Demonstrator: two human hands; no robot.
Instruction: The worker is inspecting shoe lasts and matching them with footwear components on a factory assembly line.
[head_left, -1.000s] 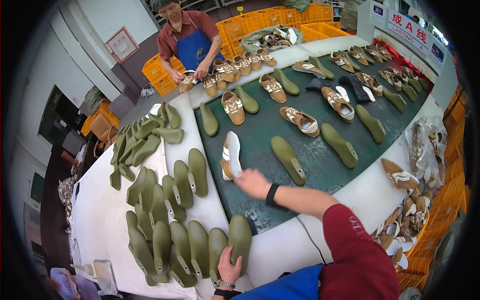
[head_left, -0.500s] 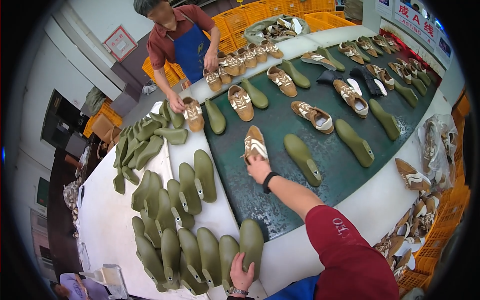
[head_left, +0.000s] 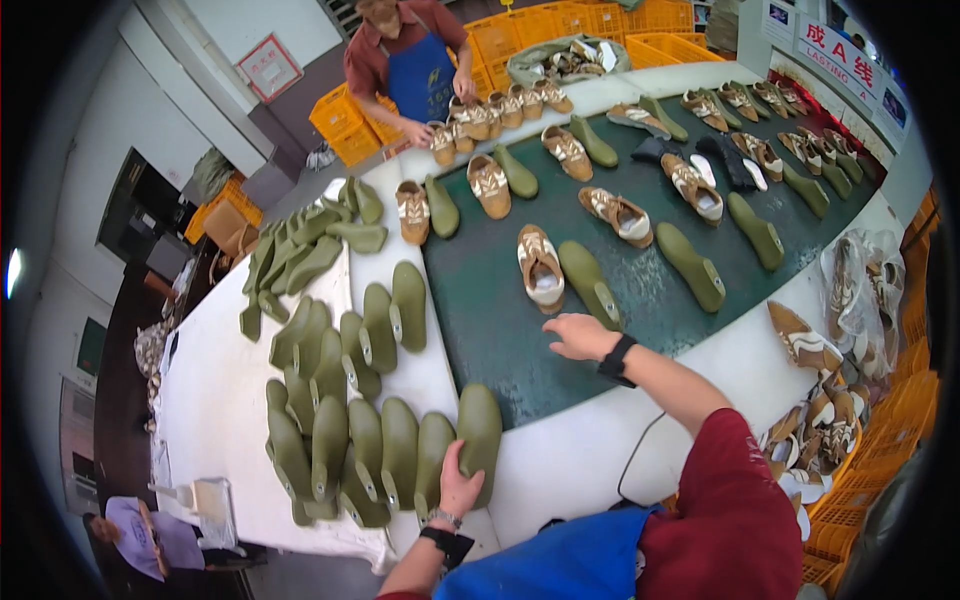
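Note:
My left hand (head_left: 460,490) is closed round the lower end of a green shoe last (head_left: 480,430), the rightmost of the front row on the white table. Just off the near end of a brown and white sneaker upper (head_left: 541,268), my right hand (head_left: 583,337) reaches over the dark green belt (head_left: 490,370) with its fingers stretched out and nothing in them. That upper lies toe away from me, beside another green last (head_left: 590,283). More uppers and lasts lie in pairs farther along the belt.
Many green lasts (head_left: 378,330) stand or lie on the white table to my left. Across it, a co-worker in a blue apron (head_left: 420,75) handles a row of uppers. On the right are a single upper (head_left: 803,337), a plastic bag of uppers (head_left: 865,300) and an orange crate (head_left: 880,470).
My right hand has let go of the upper, which now lies beside a last, and drawn back. My left hand has closed on the last. The co-worker's hand has left the upper at the belt's corner.

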